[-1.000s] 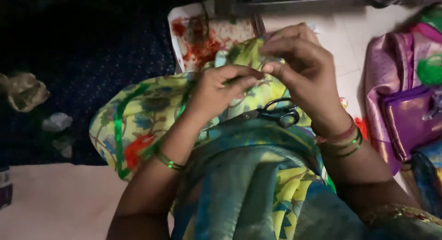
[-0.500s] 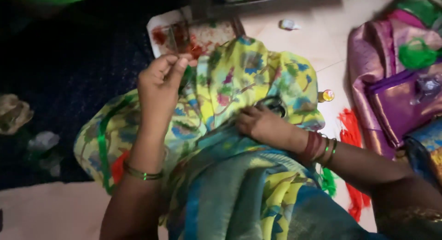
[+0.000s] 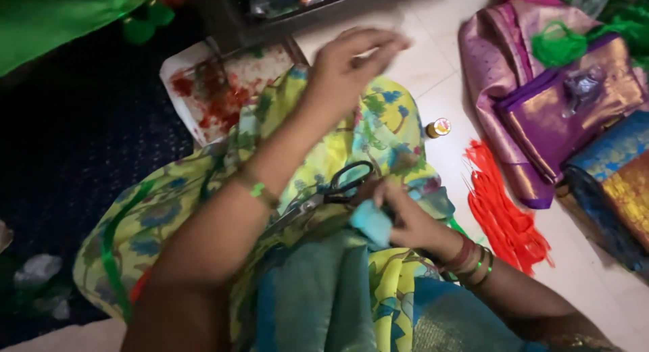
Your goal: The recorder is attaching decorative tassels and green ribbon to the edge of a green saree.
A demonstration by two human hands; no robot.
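Observation:
A yellow flowered cloth (image 3: 378, 122) lies over my lap, with teal cloth (image 3: 318, 291) bunched below it. Black-handled scissors (image 3: 334, 188) rest on the yellow cloth. My right hand (image 3: 409, 217) sits just right of the scissors' handles and pinches a light-blue piece of cloth (image 3: 370, 223). My left hand (image 3: 355, 61) is raised above the far edge of the yellow cloth. It is blurred, its fingers are drawn together, and nothing shows in them. Bangles ring both wrists.
A white tray smeared with red (image 3: 203, 88) lies at the back on a dark blue mat (image 3: 81, 142). On the pale floor to the right are a small yellow-capped bottle (image 3: 438, 128), a bundle of orange-red threads (image 3: 503, 207), folded purple cloth (image 3: 541, 115), green thread (image 3: 558, 44) and blue-gold fabric (image 3: 615, 169).
My left hand has swung up and to the right, away from the cloth. My right hand dropped to the lap beside the scissors and stays there, holding the light-blue piece.

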